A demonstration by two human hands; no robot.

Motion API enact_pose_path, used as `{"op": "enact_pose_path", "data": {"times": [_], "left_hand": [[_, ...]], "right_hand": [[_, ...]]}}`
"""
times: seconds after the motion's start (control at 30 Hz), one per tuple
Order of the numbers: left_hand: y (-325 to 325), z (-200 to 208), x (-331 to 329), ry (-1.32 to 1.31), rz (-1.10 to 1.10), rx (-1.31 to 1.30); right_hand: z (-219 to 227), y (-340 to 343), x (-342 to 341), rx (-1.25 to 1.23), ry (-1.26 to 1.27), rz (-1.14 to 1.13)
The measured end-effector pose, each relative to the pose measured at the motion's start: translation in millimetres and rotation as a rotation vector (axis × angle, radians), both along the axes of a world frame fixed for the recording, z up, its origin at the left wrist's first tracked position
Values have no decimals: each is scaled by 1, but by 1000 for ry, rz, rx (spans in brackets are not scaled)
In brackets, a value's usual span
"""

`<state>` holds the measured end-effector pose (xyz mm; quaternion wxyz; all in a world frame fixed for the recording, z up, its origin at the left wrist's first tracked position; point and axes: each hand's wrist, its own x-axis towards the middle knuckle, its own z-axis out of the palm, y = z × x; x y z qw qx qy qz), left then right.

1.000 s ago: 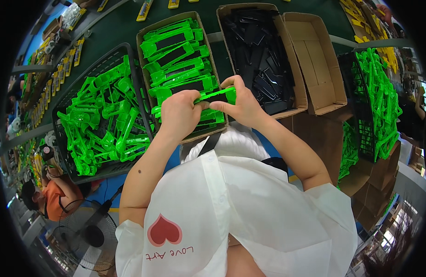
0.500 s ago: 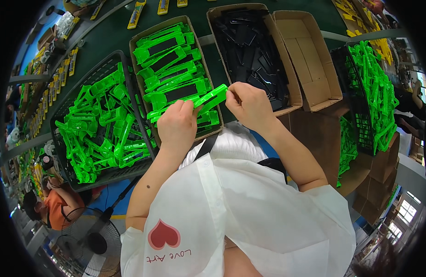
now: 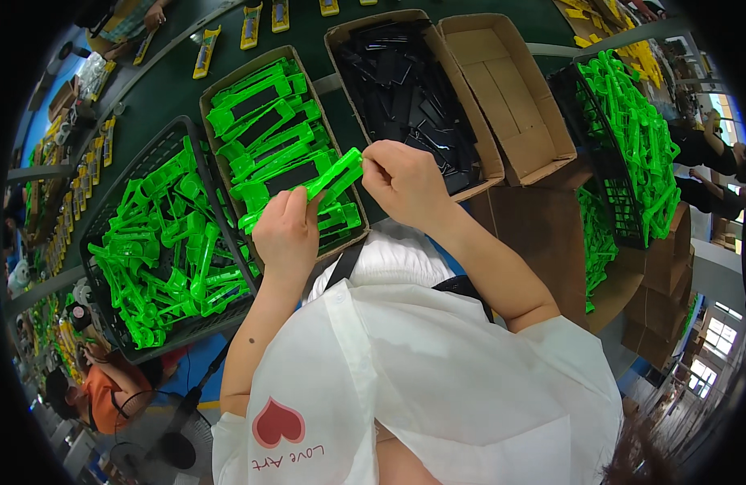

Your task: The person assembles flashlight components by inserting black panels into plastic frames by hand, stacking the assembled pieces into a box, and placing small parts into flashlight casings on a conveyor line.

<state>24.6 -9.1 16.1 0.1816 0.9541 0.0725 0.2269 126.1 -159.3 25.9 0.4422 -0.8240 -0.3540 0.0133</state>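
A bright green plastic frame-like part [image 3: 337, 175] is held between my two hands, above the near end of a cardboard box. My left hand [image 3: 285, 232] grips its left end. My right hand [image 3: 406, 183] pinches its right end, thumb and forefinger together. Whether a dark plate sits in this part is hard to make out under my fingers. Below lies the cardboard box [image 3: 207, 133] with green parts [image 3: 269, 151] stacked in a row, several with dark plates in their openings. Right of it stands a box [image 3: 338, 48] of loose black plates [image 3: 417, 89].
A black plastic basket [image 3: 197, 137] heaped with green parts stands on the left. An open cardboard box [image 3: 510, 97] sits right of the black plates. Farther right is another loaded basket [image 3: 611, 174]. Yellow units [image 3: 205, 55] line the far conveyor. A co-worker in orange [image 3: 106, 396] and a fan [image 3: 167, 440] are lower left.
The view has shifted, so boxes and hands appear farther left. Both hands keep their hold on the green part, with little visible change in their grip.
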Motion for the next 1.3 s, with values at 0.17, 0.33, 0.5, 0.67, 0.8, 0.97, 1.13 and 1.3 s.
{"op": "enact_pose_path", "data": {"times": [0.17,0.33,0.5,0.67,0.8,0.97,1.13,1.3], "left_hand": [[-2,1,4,-8,1,12],[1,2,5,-42,42,-128],[-4,4,5,5,16,-150],[-1,4,2,-11,-12,-41],[1,1,-3,28,-62,31],[2,-3,-6,55,-88,71],[7,0,-6,-160,5,-55],[71,-11,36,54,85,78]], "right_hand": [[6,3,-2,5,145,-126],[0,-7,-2,20,492,-193],[6,-6,-8,79,273,-61],[5,-7,-6,-16,-12,0],[1,-8,-6,-143,-214,25],[-3,-6,-4,-208,-311,53],[-10,-6,3,-7,72,-119],[-41,-58,75,-94,389,-576]]}}
